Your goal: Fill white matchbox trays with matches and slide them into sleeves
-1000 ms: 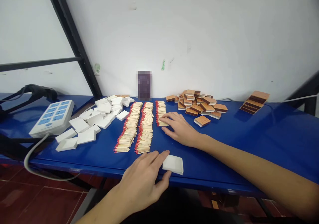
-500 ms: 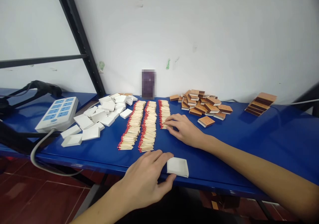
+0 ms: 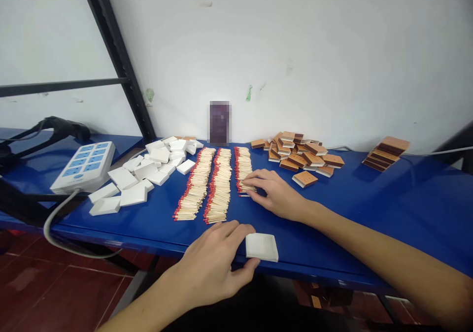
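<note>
The white open cardboard matchbox tray (image 3: 262,247) lies at the front edge of the blue metal table (image 3: 388,199), just beside the left hand (image 3: 212,265), whose thumb and fingertips rest against its left side; nothing is gripped. The risk is judged to lie there: a push from that hand could slide the tray over the edge. The three rows of red-tipped wooden matches (image 3: 218,184) are laid at mid-table, and the right hand (image 3: 275,194) is spread flat with its fingertips on the near end of the short right row (image 3: 244,169); whether any sticks are pinched cannot be told. A careless drag could scatter that row into its neighbour. Compared with the earlier frames, the hands are placed much as before; only the view is shifted slightly.
</note>
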`<state>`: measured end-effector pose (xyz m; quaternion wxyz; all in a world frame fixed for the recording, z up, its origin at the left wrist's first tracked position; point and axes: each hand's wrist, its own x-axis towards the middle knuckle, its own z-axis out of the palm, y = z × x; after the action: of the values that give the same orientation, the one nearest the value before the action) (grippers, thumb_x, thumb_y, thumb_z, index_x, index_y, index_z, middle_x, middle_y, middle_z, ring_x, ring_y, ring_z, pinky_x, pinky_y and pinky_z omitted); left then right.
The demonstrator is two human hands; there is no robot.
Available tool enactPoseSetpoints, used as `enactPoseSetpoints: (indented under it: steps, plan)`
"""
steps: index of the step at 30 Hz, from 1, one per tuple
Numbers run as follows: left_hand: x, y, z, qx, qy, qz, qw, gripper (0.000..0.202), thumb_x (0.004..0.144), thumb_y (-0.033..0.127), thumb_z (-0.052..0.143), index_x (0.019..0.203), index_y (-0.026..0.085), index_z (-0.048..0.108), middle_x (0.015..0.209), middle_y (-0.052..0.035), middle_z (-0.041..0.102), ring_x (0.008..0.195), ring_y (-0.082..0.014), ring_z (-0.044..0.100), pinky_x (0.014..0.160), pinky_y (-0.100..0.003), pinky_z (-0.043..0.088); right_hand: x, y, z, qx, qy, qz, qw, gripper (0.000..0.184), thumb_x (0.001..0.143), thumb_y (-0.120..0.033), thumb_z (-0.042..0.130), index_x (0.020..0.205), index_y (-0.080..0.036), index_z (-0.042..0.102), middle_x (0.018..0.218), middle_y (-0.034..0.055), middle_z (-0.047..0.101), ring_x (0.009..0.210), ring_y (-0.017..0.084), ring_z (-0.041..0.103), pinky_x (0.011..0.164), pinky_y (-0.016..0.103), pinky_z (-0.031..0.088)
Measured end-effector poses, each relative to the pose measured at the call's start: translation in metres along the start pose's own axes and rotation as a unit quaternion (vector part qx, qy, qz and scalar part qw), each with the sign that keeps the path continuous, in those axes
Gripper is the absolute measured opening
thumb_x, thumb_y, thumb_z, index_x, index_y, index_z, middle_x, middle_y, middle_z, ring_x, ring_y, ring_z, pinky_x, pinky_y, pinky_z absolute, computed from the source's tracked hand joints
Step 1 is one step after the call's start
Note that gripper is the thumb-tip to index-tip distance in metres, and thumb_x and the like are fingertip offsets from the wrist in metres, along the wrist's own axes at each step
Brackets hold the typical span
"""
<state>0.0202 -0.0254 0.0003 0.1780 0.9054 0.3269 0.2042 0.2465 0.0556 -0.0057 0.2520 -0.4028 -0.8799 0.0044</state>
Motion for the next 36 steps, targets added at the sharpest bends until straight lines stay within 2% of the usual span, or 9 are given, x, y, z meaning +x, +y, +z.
enactPoseSetpoints:
  steps: [8, 15, 23, 27, 36]
  plan:
    - [0.0002, 0.0003, -0.0016, -0.004, -0.013, -0.007, 1.0, 0.026, 0.087, 0.025, 0.06, 0.113, 0.021, 0.057, 0.095, -0.0024, 0.064, 0.084, -0.0206, 0.062, 0.077, -0.034, 0.05, 0.0, -0.0001, -0.0009, 0.013, 0.028, -0.019, 0.999, 0.018, 0.093, -0.021, 0.052, 0.1, -0.021, 0.068, 0.108, 0.0083, 0.067, 0.099, 0.022, 0.06, 0.088, 0.041, 0.047]
    - [-0.001, -0.0001, -0.0009, -0.01, -0.014, -0.001, 1.0, 0.026, 0.088, 0.026, 0.059, 0.114, 0.021, 0.056, 0.099, -0.0037, 0.065, 0.089, -0.0216, 0.062, 0.081, -0.036, 0.051, 0.0004, -0.0004, -0.0007, 0.012, 0.019, -0.007, 1.0, 0.024, 0.094, -0.023, 0.051, 0.111, -0.022, 0.067, 0.11, 0.0092, 0.066, 0.1, 0.023, 0.059, 0.087, 0.042, 0.049]
    - [-0.0009, -0.0008, -0.0008, -0.003, -0.014, 0.0, 1.0, 0.027, 0.088, 0.026, 0.059, 0.114, 0.021, 0.055, 0.098, -0.003, 0.065, 0.087, -0.0219, 0.062, 0.08, -0.036, 0.05, 0.0002, -0.0003, -0.0014, 0.009, -0.001, -0.001, 1.0, 0.026, 0.094, -0.025, 0.051, 0.112, -0.021, 0.069, 0.117, 0.0101, 0.065, 0.105, 0.024, 0.059, 0.09, 0.043, 0.049]
    - [0.0, -0.0001, -0.0006, -0.005, -0.016, -0.001, 1.0, 0.027, 0.088, 0.026, 0.059, 0.114, 0.021, 0.055, 0.099, -0.0031, 0.065, 0.087, -0.0217, 0.062, 0.08, -0.035, 0.05, 0.0005, -0.0003, -0.0019, 0.019, 0.016, -0.006, 1.0, 0.025, 0.095, -0.025, 0.05, 0.11, -0.02, 0.07, 0.113, 0.0097, 0.065, 0.103, 0.023, 0.059, 0.091, 0.041, 0.048]
    - [-0.0015, -0.0007, 0.0002, -0.008, -0.016, 0.001, 1.0, 0.028, 0.088, 0.026, 0.059, 0.115, 0.021, 0.055, 0.099, -0.0033, 0.065, 0.089, -0.0224, 0.062, 0.081, -0.036, 0.05, 0.0003, 0.0002, -0.0027, 0.029, 0.011, -0.002, 1.0, 0.024, 0.095, -0.023, 0.049, 0.106, -0.019, 0.07, 0.109, 0.01, 0.065, 0.099, 0.021, 0.058, 0.087, 0.036, 0.045]
